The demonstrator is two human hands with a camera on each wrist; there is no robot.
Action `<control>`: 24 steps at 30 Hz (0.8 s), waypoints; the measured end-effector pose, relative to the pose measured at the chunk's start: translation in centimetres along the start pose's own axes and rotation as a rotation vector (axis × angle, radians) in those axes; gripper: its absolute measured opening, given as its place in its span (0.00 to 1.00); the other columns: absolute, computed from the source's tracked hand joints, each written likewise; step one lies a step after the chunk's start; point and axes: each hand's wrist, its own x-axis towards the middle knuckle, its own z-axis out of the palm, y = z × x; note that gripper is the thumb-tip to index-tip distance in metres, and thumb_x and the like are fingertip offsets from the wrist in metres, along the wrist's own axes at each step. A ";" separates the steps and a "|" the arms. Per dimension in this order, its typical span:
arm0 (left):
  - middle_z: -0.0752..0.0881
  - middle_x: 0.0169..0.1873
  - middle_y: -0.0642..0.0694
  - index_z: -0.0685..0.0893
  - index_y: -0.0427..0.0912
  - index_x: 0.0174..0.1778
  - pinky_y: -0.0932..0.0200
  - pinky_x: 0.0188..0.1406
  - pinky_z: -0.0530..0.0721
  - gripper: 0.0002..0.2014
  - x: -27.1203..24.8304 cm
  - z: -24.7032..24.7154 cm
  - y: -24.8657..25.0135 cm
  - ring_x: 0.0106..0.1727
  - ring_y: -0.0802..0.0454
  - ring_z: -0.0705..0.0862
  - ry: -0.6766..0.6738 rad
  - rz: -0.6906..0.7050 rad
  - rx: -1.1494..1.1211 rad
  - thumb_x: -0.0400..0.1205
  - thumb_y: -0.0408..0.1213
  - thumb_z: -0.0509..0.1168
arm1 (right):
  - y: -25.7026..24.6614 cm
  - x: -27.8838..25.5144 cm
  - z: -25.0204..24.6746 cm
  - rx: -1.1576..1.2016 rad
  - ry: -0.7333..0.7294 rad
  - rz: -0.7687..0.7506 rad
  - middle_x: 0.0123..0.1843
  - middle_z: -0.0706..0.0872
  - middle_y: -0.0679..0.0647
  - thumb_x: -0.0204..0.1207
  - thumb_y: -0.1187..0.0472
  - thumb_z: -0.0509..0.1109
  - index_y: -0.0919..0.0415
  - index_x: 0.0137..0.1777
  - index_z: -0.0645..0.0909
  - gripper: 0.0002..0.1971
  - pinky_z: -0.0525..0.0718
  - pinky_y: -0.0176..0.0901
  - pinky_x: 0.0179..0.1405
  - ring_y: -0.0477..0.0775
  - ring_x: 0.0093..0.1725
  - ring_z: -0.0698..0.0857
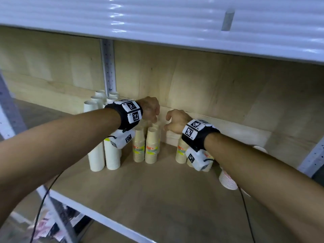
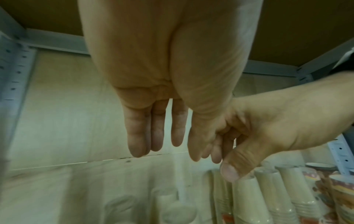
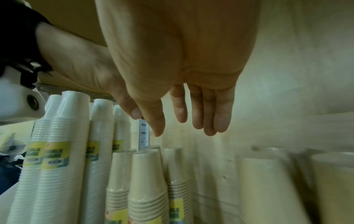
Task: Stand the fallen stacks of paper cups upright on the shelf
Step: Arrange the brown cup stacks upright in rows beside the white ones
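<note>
Both forearms bare, no sleeves. Each wrist wears a wide black strap w/ a white block on top carrying square black-and-white fiducial tags: left wristband at 9 o'clock of frame centre, right wristband at 3 o'clock. Under each strap hangs a white camera housing w/ more tags: left camera unit, right camera unit. Thin black cable trails from left unit; another cable from right. Round dark lens visible on left unit in right wrist view.
</note>
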 end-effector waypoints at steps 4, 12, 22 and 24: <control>0.81 0.65 0.40 0.85 0.35 0.64 0.58 0.49 0.77 0.18 -1.5 0.4 -1.5 0.63 0.43 0.81 -0.046 -0.025 0.052 0.81 0.40 0.69 | -2.4 0.5 1.2 0.043 -0.041 -0.047 0.64 0.84 0.56 0.72 0.46 0.76 0.56 0.64 0.81 0.24 0.79 0.42 0.51 0.60 0.61 0.83; 0.85 0.62 0.35 0.84 0.30 0.65 0.62 0.40 0.80 0.18 -2.5 3.0 -2.3 0.62 0.40 0.84 -0.094 -0.058 0.055 0.82 0.35 0.69 | -4.8 1.2 3.5 0.045 -0.100 -0.049 0.53 0.87 0.58 0.70 0.52 0.76 0.61 0.55 0.84 0.17 0.86 0.47 0.46 0.61 0.50 0.86; 0.85 0.61 0.35 0.85 0.31 0.64 0.52 0.57 0.82 0.15 -2.9 4.5 -3.0 0.61 0.40 0.84 -0.101 -0.053 0.005 0.82 0.29 0.65 | -4.4 1.9 5.1 0.105 -0.142 -0.021 0.57 0.88 0.58 0.70 0.56 0.78 0.62 0.59 0.83 0.19 0.87 0.51 0.53 0.61 0.54 0.87; 0.83 0.65 0.36 0.83 0.33 0.67 0.52 0.60 0.82 0.17 -3.1 4.5 -3.1 0.64 0.40 0.82 -0.076 -0.053 -0.006 0.82 0.27 0.64 | -4.3 1.9 5.1 0.114 -0.142 -0.023 0.57 0.88 0.58 0.71 0.57 0.78 0.63 0.59 0.83 0.19 0.87 0.50 0.52 0.61 0.54 0.86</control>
